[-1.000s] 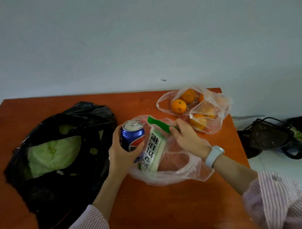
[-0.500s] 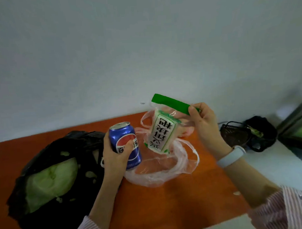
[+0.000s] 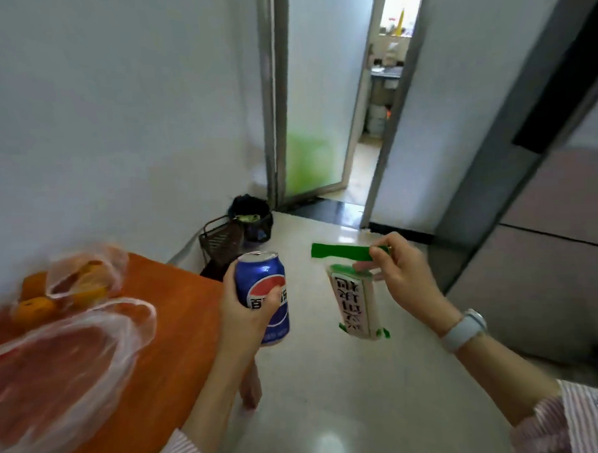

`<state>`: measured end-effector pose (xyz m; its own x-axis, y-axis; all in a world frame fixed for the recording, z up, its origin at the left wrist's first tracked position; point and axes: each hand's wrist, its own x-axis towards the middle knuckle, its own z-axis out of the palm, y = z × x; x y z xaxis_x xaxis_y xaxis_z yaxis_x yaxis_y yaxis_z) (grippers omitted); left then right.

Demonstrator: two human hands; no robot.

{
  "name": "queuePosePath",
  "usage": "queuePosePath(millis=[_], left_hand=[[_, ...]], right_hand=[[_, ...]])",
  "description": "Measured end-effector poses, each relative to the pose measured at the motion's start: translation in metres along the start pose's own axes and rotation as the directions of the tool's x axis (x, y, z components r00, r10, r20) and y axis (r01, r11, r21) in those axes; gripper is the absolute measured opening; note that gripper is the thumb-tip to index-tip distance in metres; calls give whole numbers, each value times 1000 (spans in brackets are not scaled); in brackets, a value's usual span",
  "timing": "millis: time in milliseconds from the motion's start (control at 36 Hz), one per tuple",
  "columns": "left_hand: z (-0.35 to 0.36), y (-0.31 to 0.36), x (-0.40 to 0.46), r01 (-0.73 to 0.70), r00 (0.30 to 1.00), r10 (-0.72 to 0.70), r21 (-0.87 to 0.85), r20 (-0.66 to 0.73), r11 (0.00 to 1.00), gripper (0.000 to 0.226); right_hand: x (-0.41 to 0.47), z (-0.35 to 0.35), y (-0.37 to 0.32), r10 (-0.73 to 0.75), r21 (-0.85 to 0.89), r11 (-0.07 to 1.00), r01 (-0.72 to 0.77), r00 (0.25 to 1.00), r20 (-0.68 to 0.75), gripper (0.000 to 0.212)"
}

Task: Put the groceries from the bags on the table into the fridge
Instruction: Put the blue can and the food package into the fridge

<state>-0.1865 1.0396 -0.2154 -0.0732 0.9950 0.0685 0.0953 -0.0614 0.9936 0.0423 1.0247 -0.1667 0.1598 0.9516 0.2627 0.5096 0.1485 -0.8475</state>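
My left hand (image 3: 243,313) grips a blue cola can (image 3: 263,295) upright, just past the table's right edge. My right hand (image 3: 403,278) pinches the green top strip of a white-and-green packet (image 3: 356,302), which hangs over the floor. On the orange table (image 3: 165,332) at the left lie an empty clear plastic bag (image 3: 75,352) and, behind it, a clear bag of oranges (image 3: 69,285). The grey fridge (image 3: 542,251) stands at the right, doors shut.
A dark wire basket (image 3: 222,242) and a black bin (image 3: 253,216) sit on the floor by the wall beyond the table. A glass door and an open doorway (image 3: 368,122) lie ahead. Pale tiled floor (image 3: 347,394) stretches between table and fridge.
The view has swung right from the table toward the floor and fridge. The packet is out of the clear bag and off the table; both hands carried their items rightward.
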Motion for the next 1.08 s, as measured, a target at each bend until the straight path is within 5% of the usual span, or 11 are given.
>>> queuePosePath(millis=[222,417,806,1083], left_hand=[[225,50,-34,-157,876,180,-89,447,984,65],[430,98,-92,-181,718,271,-205,641,962,70],[724,260,-120,-153,501,507,-505,701,849,69],[919,403,-87,111,391,637,-721,664,684,66]], right_hand=[[-70,-209,66,125,-3,990,-140,893,-432,19],[-122,-382,118,94,-97,972,-215,730,-677,20],[-112,-657,147,-146,-259,937,-233,410,-900,20],[-31,-845,134,-345,-360,921,-148,119,-931,20]])
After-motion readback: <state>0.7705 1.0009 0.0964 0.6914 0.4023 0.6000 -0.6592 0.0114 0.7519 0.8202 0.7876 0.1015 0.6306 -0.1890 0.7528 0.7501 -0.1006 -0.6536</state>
